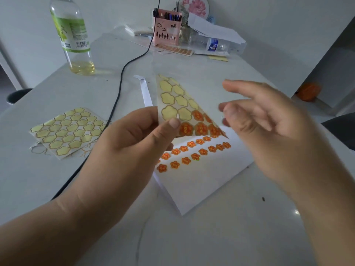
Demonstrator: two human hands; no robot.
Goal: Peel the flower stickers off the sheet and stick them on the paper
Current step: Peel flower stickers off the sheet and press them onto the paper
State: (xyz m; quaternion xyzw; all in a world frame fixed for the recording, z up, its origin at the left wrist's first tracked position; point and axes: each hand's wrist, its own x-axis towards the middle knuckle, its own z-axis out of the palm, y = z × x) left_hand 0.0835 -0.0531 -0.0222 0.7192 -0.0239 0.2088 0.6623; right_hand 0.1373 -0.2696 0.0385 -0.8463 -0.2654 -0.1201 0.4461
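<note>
Orange flower stickers [199,128] with gold edges fill the lower rows of a glossy, partly peeled sticker sheet [182,108], whose upper rows are only pale yellow flower-shaped blanks; the left hand [134,143] holds this sheet tilted above the table, its thumb and fingers [173,124] pinching the lower left edge; the right hand [269,121] hovers just beside the sheet's right edge, blurred, fingers loosely curled and apart, thumb and forefinger close together, though whether a sticker sits between them I cannot tell; beneath lies a white rectangular sheet of paper [201,185] on the smooth pale grey table [57,179], carrying slanted rows of small orange stuck flowers [185,160]; to the left rests a flat stack of emptied yellow sticker sheets [67,131]; a black cable [117,100] snakes across the table; farther back stand a clear plastic bottle with green label [72,35] holding a little yellowish liquid, and a pink cut-out pen holder [167,29].
</note>
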